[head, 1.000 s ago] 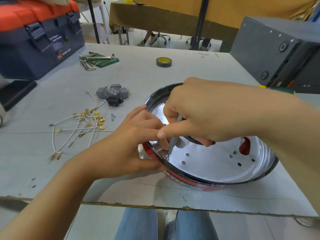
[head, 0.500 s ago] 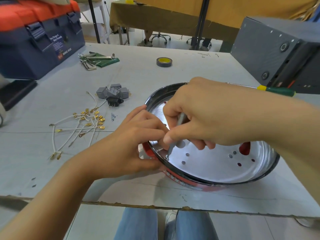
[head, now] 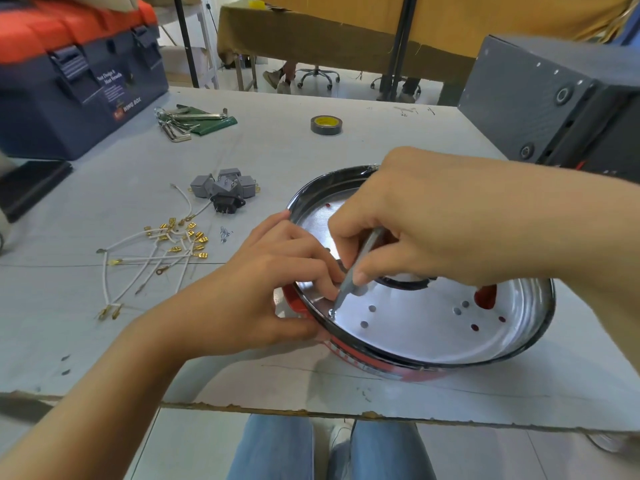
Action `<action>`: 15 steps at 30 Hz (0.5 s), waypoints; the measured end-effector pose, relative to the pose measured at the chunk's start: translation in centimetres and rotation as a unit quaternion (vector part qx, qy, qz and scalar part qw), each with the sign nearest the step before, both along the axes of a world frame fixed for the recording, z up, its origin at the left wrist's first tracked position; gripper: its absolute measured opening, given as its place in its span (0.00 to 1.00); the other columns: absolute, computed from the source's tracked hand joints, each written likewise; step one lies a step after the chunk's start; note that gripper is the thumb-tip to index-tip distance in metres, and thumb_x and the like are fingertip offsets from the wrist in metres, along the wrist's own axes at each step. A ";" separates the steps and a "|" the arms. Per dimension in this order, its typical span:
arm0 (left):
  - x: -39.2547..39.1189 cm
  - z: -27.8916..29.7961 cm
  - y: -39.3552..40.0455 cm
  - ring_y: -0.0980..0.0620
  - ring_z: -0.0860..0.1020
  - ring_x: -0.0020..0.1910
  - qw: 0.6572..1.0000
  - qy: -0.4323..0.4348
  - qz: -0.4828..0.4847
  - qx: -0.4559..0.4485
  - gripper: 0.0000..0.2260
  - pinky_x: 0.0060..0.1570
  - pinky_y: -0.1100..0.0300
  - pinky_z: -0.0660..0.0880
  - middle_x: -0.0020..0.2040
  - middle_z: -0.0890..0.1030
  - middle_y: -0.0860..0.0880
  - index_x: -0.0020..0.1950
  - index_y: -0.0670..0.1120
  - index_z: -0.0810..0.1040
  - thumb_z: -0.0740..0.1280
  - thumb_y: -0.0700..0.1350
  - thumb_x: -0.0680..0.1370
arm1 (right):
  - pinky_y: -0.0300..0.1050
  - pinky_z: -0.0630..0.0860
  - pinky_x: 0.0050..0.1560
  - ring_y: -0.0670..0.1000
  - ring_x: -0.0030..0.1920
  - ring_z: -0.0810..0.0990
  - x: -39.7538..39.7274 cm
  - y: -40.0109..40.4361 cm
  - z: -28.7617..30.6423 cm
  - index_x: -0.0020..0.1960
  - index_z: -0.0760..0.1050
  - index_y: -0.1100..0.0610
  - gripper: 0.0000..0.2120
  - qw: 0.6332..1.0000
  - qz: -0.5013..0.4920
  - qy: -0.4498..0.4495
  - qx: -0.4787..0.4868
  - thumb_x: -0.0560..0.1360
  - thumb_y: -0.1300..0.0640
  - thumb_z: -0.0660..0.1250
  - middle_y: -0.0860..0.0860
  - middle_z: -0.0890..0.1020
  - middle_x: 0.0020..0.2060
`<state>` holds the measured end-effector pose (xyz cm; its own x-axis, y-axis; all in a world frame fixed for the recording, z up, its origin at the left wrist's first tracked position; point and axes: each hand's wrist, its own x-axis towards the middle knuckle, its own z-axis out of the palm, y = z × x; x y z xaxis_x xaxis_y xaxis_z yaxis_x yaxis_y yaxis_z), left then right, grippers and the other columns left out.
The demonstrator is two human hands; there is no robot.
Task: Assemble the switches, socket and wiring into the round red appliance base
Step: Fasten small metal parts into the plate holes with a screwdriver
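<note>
Red base (head: 363,356) rim gripped by left hand (head: 263,282), near table edge (head: 277,408).

Lighting: bright, even daylight, strongest from the far side beyond the table (head: 277,140). Shadows: soft and short; a faint one under the left hand (head: 263,289). Glare: the metal floor of the red base (head: 426,327) reflects white and washes out detail; its dark rim carries streaked highlights. Focus: centre sharp, small wires (head: 152,258) legible. Blur: the toolbox (head: 69,81) at the upper left smeared. Distortion: wide-angle bending, table edges curved, forearms stretched towards the corners.
</note>
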<state>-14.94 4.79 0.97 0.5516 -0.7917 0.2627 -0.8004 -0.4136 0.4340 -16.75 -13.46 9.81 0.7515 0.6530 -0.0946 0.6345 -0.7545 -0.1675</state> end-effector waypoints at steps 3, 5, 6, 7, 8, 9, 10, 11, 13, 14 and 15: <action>0.1 -0.1 0.0 0.46 0.71 0.59 1.000 0.001 0.004 0.018 0.10 0.65 0.48 0.61 0.54 0.79 0.53 0.47 0.48 0.82 0.75 0.50 0.69 | 0.34 0.70 0.32 0.42 0.33 0.75 0.3 0.4 -0.7 0.33 0.78 0.51 0.11 0.999 -0.011 -0.035 -0.003 0.68 0.44 0.68 0.44 0.76 0.24; 0.1 -0.1 0.0 0.46 0.71 0.60 1.000 0.005 0.008 0.025 0.11 0.68 0.47 0.58 0.55 0.79 0.52 0.49 0.48 0.82 0.76 0.50 0.69 | 0.38 0.70 0.29 0.44 0.28 0.73 0.5 0.7 -1.4 0.33 0.78 0.50 0.15 0.996 -0.023 -0.082 -0.007 0.63 0.40 0.61 0.45 0.77 0.25; 0.1 -0.1 0.1 0.46 0.71 0.60 1.000 0.007 0.007 0.022 0.11 0.68 0.47 0.58 0.54 0.79 0.52 0.49 0.49 0.82 0.75 0.50 0.69 | 0.39 0.68 0.28 0.43 0.26 0.72 0.7 0.7 -1.6 0.33 0.77 0.50 0.16 0.995 -0.024 -0.096 -0.007 0.61 0.39 0.59 0.45 0.76 0.25; 0.1 0.0 0.1 0.46 0.72 0.58 1.000 0.009 0.005 0.017 0.10 0.67 0.47 0.59 0.53 0.79 0.51 0.47 0.49 0.82 0.75 0.50 0.69 | 0.38 0.66 0.26 0.43 0.25 0.71 1.0 0.6 -1.7 0.32 0.76 0.50 0.16 0.994 -0.022 -0.104 -0.010 0.61 0.39 0.58 0.45 0.75 0.24; 0.1 0.0 0.1 0.46 0.72 0.58 1.000 0.009 0.005 0.014 0.10 0.67 0.47 0.59 0.52 0.79 0.51 0.47 0.49 0.81 0.75 0.50 0.69 | 0.37 0.64 0.25 0.42 0.25 0.72 1.2 0.6 -1.7 0.31 0.75 0.50 0.15 0.994 -0.018 -0.105 -0.017 0.63 0.39 0.59 0.45 0.74 0.23; 0.1 0.0 0.1 0.46 0.72 0.58 1.000 0.008 0.007 0.014 0.10 0.67 0.47 0.59 0.52 0.79 0.52 0.48 0.49 0.82 0.75 0.50 0.69 | 0.38 0.63 0.25 0.40 0.28 0.73 1.2 0.6 -1.7 0.31 0.75 0.50 0.15 0.995 -0.014 -0.099 -0.021 0.65 0.39 0.61 0.46 0.74 0.23; 0.1 0.0 0.0 0.47 0.72 0.59 1.000 0.008 0.009 0.018 0.11 0.67 0.48 0.59 0.53 0.79 0.52 0.49 0.48 0.82 0.75 0.50 0.69 | 0.39 0.65 0.26 0.39 0.30 0.75 1.3 0.6 -1.7 0.31 0.75 0.50 0.16 0.996 -0.013 -0.084 -0.010 0.66 0.39 0.62 0.47 0.75 0.24; 0.1 0.0 0.1 0.47 0.71 0.59 1.000 0.006 0.009 0.020 0.12 0.67 0.48 0.59 0.53 0.79 0.53 0.50 0.48 0.82 0.75 0.50 0.69 | 0.43 0.70 0.28 0.42 0.31 0.76 1.1 0.6 -1.7 0.33 0.77 0.50 0.15 0.998 -0.018 -0.058 0.008 0.66 0.40 0.63 0.47 0.77 0.26; 0.0 0.0 0.1 0.47 0.71 0.59 1.000 0.005 0.007 0.013 0.11 0.66 0.49 0.61 0.53 0.79 0.52 0.48 0.48 0.82 0.74 0.51 0.69 | 0.52 0.77 0.38 0.48 0.34 0.79 0.5 0.7 -1.8 0.39 0.82 0.54 0.17 0.998 -0.031 0.000 0.055 0.64 0.43 0.62 0.50 0.82 0.32; 0.0 0.0 0.1 0.46 0.71 0.58 1.000 0.006 0.006 0.007 0.10 0.65 0.49 0.61 0.52 0.79 0.52 0.46 0.48 0.82 0.73 0.52 0.69 | 0.54 0.77 0.41 0.50 0.35 0.79 0.3 0.6 -1.7 0.41 0.82 0.55 0.18 0.997 -0.035 0.021 0.065 0.64 0.43 0.62 0.52 0.83 0.34; -0.1 0.0 0.0 0.46 0.71 0.57 1.000 0.006 0.004 0.002 0.09 0.64 0.49 0.62 0.51 0.79 0.51 0.44 0.48 0.82 0.73 0.51 0.68 | 0.55 0.78 0.41 0.50 0.35 0.78 0.4 0.5 -1.6 0.40 0.82 0.54 0.16 0.998 -0.032 0.028 0.054 0.65 0.43 0.64 0.51 0.82 0.33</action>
